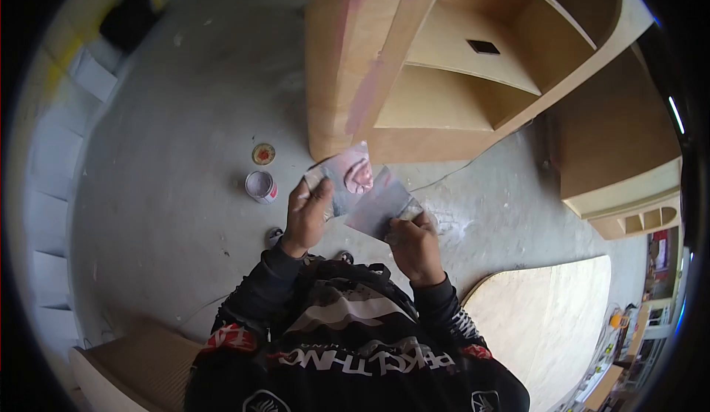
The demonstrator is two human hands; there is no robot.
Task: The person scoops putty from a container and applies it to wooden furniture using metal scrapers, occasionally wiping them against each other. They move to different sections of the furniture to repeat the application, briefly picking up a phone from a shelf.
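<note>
My left hand (305,216) grips a flat putty spreader (334,169) by its near end. A lump of pink putty (359,177) lies near that blade's right edge. Between the thumb and fingers of my right hand (416,249) is a second putty spreader (376,206), a thin grey plate angled up and left. Its upper corner comes right up to the first blade, just below the putty. Beyond both hands stands a bare wooden cabinet (421,142) with pink putty smears (364,94) along its side.
On the floor to the left sit an open can (260,186) and its round lid (263,154). A small dark rectangle (483,46) lies on a cabinet shelf. A curved wooden panel (543,312) is at lower right, and a cable (466,166) crosses the floor by the cabinet.
</note>
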